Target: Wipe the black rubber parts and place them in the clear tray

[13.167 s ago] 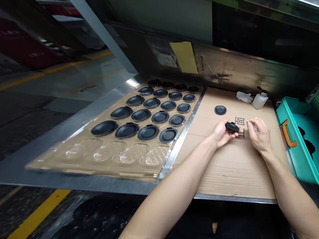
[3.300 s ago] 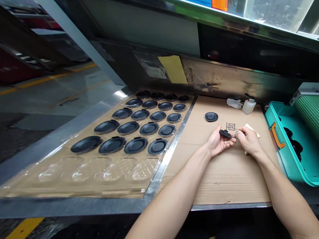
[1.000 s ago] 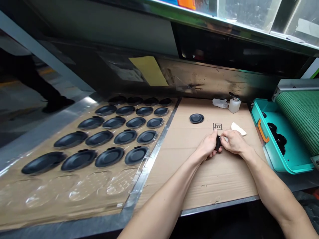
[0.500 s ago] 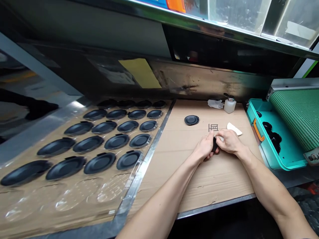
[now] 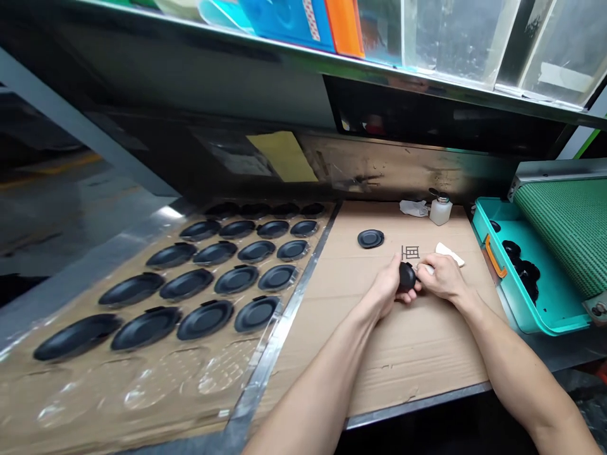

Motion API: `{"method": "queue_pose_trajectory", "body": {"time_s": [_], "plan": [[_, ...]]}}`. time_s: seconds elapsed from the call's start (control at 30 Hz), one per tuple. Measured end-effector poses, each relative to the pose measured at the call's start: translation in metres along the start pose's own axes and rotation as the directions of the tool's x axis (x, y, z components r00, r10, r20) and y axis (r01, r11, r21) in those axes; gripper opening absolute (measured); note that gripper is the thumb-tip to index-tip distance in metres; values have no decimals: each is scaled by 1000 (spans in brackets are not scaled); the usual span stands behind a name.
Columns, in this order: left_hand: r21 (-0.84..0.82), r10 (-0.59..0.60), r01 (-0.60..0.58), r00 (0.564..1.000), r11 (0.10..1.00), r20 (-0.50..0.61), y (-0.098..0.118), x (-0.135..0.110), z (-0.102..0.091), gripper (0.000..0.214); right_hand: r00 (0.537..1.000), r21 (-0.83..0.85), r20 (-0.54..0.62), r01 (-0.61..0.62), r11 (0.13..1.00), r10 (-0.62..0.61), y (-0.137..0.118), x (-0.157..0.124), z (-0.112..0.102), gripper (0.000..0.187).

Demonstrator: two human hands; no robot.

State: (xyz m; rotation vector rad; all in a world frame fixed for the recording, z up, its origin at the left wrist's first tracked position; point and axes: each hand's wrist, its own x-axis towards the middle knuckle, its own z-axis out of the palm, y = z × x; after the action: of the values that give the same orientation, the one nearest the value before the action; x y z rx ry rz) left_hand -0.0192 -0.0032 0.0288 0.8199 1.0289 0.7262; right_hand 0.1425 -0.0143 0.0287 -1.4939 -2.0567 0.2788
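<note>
1. The black cap [image 5: 406,276] is held just above the cardboard sheet [image 5: 417,354], near the middle of the right half of the tabletop [image 5: 427,402], tilted so that its round face turns toward the camera.
2. The left hand [image 5: 389,294] has its grip closed on the cap, fingers curled behind it and the thumb on the rim.
3. The right hand [image 5: 442,282] is touching the cap's right edge. Its grip is pinched narrow on a small white piece [image 5: 427,270]; what that piece is cannot be told.
4. Judged from this, the step in hand is working that white piece against the cap's rim. It calls for a steady hold from the left hand while the right one presses.
5. Just beyond the hands lie a white pad [image 5: 450,254] and printed marks on the cardboard. A loose cap [image 5: 370,238] lies farther left.
6. At the far edge stand a small bottle [image 5: 440,210] and a crumpled wipe [image 5: 412,207].
7. To the right is a teal bin [image 5: 545,319] holding more black parts [image 5: 521,268], beside a green belt [image 5: 564,234].
8. To the left, a clear tray [image 5: 142,392] carries rows of caps [image 5: 208,284]; its near pockets are bare.
</note>
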Motion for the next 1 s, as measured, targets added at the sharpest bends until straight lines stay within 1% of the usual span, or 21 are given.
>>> {"method": "queue_pose_trajectory", "body": {"time_s": [0.03, 0.1, 0.13, 0.2, 0.27, 0.37, 0.57, 0.67, 0.73, 0.77, 0.8, 0.83, 0.87, 0.9, 0.93, 0.97, 1.0], "plan": [[-147, -61, 63, 998, 987, 21, 5, 1, -5, 63, 999, 26, -43, -11, 1000, 12, 1, 0, 1, 17], [-399, -159, 180, 984, 899, 86, 13, 3, -16, 61, 997, 43, -76, -20, 999, 23, 2, 0, 2, 19], [-487, -180, 213, 977, 847, 115, 17, 3, -21, 61, 998, 38, -61, -21, 999, 24, 2, 0, 3, 19], [-597, -175, 224, 975, 770, 139, 21, 3, -29, 61, 1000, 14, -6, -22, 1000, 23, 4, 0, 5, 18], [-650, -151, 203, 979, 732, 136, 22, 3, -33, 62, 999, -11, 39, -27, 1000, 28, 6, 0, 6, 19], [-678, -124, 187, 982, 711, 142, 18, 5, -33, 63, 998, -38, 59, -27, 999, 29, 8, 1, 7, 20], [-661, -93, 184, 981, 728, 170, 16, 4, -35, 64, 993, -63, 106, -34, 997, 41, 8, 1, 7, 21], [-644, -9, 143, 978, 752, 207, 17, 1, -36, 63, 993, -77, 112, -34, 996, 43, 8, 1, 6, 21], [-625, 68, 91, 972, 775, 227, 17, 0, -36, 60, 993, -83, 114, -33, 996, 43, 9, 1, 6, 21], [-605, 108, 47, 970, 795, 218, 16, -1, -34, 57, 993, -83, 114, -32, 996, 41, 10, 1, 7, 21], [-571, 156, -21, 970, 820, 188, 14, -1, -33, 52, 993, -83, 113, -30, 996, 39, 10, 0, 7, 21], [-514, 214, -117, 968, 850, 133, 12, -1, -31, 47, 993, -82, 112, -28, 996, 37, 10, 0, 8, 21], [-423, 286, -237, 957, 874, 55, 10, -1, -29, 48, 993, -83, 113, -27, 996, 36, 11, 0, 8, 21], [-297, 371, -362, 928, 884, -28, 7, -2, -26, 61, 993, -85, 112, -26, 996, 36, 11, 0, 8, 21], [-146, 459, -468, 883, 871, -96, 5, -4, -24, 77, 993, -88, 112, -26, 996, 35, 11, 0, 9, 21], [4, 535, -540, 833, 842, -137, 4, -6, -21, 92, 993, -89, 113, -26, 996, 36, 11, 0, 9, 21], [133, 592, -577, 790, 805, -156, 3, -9, -19, 102, 993, -88, 113, -26, 996, 35, 11, 0, 9, 21]]}}
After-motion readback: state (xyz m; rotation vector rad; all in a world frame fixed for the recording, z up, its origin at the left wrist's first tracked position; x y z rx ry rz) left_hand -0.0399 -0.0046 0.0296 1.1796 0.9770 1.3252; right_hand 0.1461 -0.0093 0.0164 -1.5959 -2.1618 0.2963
